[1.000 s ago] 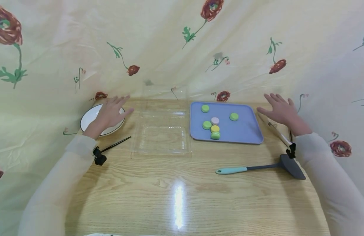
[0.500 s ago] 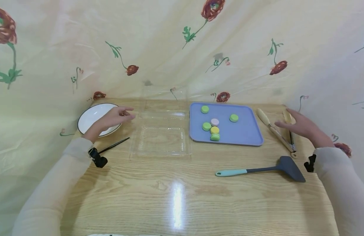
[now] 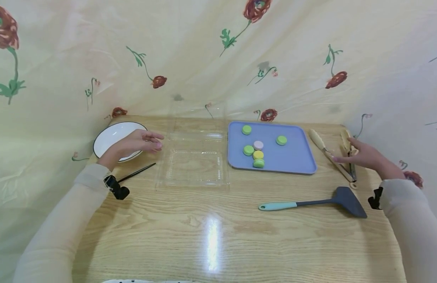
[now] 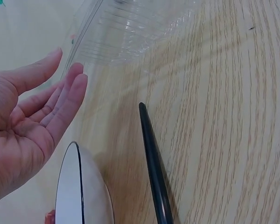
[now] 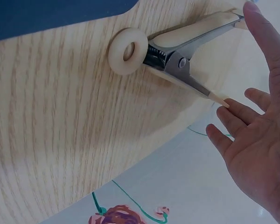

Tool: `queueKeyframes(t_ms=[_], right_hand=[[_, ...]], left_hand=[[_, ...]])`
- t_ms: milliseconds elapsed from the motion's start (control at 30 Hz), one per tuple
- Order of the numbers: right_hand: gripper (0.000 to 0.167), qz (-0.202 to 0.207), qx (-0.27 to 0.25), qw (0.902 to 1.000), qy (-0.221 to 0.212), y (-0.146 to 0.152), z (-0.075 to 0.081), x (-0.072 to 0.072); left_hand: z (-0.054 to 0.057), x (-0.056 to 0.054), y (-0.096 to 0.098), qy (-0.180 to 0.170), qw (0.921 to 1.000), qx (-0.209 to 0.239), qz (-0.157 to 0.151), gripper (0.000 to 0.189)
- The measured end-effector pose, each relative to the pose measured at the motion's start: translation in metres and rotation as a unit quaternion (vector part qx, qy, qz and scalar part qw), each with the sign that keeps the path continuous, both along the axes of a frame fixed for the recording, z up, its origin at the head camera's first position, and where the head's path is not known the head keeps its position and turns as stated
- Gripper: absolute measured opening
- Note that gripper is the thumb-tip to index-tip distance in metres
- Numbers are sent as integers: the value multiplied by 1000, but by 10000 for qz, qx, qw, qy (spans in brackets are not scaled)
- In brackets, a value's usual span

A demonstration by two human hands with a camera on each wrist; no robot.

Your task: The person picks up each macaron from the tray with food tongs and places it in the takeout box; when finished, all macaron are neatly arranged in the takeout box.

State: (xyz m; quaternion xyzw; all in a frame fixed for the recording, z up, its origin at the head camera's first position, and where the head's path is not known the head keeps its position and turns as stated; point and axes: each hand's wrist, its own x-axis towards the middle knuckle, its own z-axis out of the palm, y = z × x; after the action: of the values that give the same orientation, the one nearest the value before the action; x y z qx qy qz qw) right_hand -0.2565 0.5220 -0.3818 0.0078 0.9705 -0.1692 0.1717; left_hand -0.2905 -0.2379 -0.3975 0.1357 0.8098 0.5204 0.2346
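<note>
My right hand (image 3: 368,156) is spread around the tongs (image 3: 317,139) at the table's right side. In the right wrist view, the thumb lies toward one arm of the tongs (image 5: 179,63) and straight fingers reach the tip of the other arm. My left hand (image 3: 131,143) hovers over the edge of a white bowl (image 3: 110,139) with a dark rim, holding nothing, its fingers loosely bent. Beside that hand stands an opened clear plastic container (image 3: 193,183). A thin black stick (image 4: 151,158) lies below the hand, its lower end hidden behind the wrist camera.
A blue tray (image 3: 292,161) holds several macarons, including a yellow macaron (image 3: 258,155) and a pink macaron (image 3: 258,145). In front of the tongs lies a spatula (image 3: 314,201) with a turquoise handle. Flowered cloth (image 3: 204,59) hangs behind the wooden table (image 3: 151,236).
My right hand has moved right and down from beside the tray to the tongs. The left hand has lowered slightly, and its spread fingers have come closer together.
</note>
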Motion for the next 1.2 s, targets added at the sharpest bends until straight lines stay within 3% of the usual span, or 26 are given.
queueKeyframes(t_ms=[433, 667, 967, 1200], right_hand=[[125, 139, 16, 9998, 114, 6, -8, 3], [119, 104, -295, 9995, 83, 14, -15, 8], [120, -319, -1020, 9934, -410, 22, -17, 8], [122, -217, -775, 9960, -395, 25, -19, 2]], left_hand=[[-2, 1, 7, -93, 9996, 261, 6, 55], [-2, 2, 7, -203, 9992, 324, 84, 57], [-2, 4, 7, -199, 9993, 291, 108, 56], [-3, 5, 8, -179, 9995, 257, 101, 56]])
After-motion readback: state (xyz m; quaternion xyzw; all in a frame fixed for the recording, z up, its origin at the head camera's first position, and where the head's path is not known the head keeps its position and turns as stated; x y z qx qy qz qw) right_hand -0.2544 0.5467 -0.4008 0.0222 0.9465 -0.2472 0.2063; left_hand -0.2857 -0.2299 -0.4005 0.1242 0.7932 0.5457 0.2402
